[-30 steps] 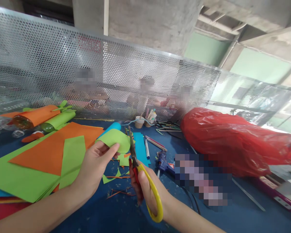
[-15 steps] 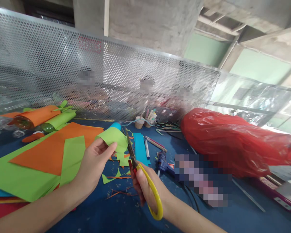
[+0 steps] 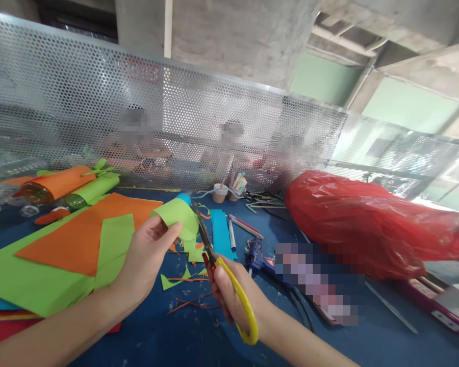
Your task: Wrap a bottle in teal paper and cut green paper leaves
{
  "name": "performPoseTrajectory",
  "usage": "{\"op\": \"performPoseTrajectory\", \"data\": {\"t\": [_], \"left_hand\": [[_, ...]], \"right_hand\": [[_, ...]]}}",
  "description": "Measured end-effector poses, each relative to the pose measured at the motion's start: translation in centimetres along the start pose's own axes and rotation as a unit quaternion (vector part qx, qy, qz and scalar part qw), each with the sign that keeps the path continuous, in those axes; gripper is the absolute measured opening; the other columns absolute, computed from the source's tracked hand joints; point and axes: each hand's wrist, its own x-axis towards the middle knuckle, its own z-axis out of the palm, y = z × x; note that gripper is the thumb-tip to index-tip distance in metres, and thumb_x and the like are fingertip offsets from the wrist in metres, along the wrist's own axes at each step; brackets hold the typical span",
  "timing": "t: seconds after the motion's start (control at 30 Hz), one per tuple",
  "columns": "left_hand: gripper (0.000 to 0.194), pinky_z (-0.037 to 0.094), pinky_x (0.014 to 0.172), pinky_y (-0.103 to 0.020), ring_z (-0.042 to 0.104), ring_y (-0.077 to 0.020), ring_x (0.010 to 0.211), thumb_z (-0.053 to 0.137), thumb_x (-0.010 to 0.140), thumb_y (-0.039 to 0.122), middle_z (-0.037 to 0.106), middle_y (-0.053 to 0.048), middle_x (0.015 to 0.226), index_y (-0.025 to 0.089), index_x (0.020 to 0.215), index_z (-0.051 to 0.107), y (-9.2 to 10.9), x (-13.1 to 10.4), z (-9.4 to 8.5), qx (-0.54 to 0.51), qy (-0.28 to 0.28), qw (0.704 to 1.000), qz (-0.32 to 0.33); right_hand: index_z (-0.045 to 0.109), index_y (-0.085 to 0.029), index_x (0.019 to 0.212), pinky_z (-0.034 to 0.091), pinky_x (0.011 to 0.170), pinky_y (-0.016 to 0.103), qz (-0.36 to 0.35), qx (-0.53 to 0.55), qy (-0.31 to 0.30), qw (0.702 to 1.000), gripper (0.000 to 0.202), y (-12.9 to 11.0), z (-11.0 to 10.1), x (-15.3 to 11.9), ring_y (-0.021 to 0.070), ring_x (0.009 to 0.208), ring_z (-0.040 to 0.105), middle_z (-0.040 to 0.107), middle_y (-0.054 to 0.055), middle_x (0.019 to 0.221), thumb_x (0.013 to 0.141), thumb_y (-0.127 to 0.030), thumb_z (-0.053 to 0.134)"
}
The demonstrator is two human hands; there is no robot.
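Observation:
Between the thumb and fingers of my left hand [image 3: 149, 250] is a curved piece of light green paper [image 3: 178, 216]. My right hand [image 3: 237, 290] grips scissors [image 3: 239, 300] with yellow and red handles, their blades pointing up and away beside the green paper's right edge. Whether the blades touch the paper I cannot tell. A blue roll [image 3: 184, 199] shows just behind the green piece. Green and orange paper scraps [image 3: 195, 252] lie below and between my hands. To the left are stacked sheets of orange paper [image 3: 80, 234] and green paper [image 3: 34, 280].
Blue paper strips [image 3: 220, 229], a marker [image 3: 232, 235] and a blue glue gun [image 3: 258, 257] lie right of centre. A big red plastic bag [image 3: 352, 219] fills the right. Paper-wrapped bottles [image 3: 65, 183] lie left. Cups of pens [image 3: 237, 188] stand by a perforated metal screen [image 3: 214, 112], people behind it.
My left hand and the green paper have shifted slightly left, a little away from the scissor blades. My right hand with the scissors has barely moved.

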Motion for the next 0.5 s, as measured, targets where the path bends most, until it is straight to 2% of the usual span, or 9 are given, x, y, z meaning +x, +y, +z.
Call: {"op": "performPoseTrajectory", "data": {"t": [0.2,0.5], "left_hand": [[0.023,0.048,0.086,-0.031,0.066,-0.0211,0.096,0.068,0.078,0.027,0.074,-0.003,0.098,0.022,0.1,0.069,-0.18,0.36,-0.42,-0.019,-0.036,0.999,0.004],[0.027,0.047,0.069,-0.027,0.065,-0.0187,0.08,0.068,0.077,0.027,0.074,-0.003,0.091,0.02,0.104,0.069,-0.2,0.75,-0.64,-0.017,-0.04,0.999,0.008]], "right_hand": [[0.04,-0.021,0.072,0.03,0.044,0.022,0.001,-0.002,-0.015,1.0,0.058,-0.15,-0.19,-0.04,0.0092,0.049,0.037,0.04,-0.005,0.057,0.087,-0.075,0.025],[0.04,-0.021,0.071,0.03,0.044,0.021,-0.001,-0.013,-0.022,1.0,0.059,-0.11,-0.33,0.11,0.009,0.049,0.037,0.039,-0.005,0.056,0.086,-0.076,0.025]]}}
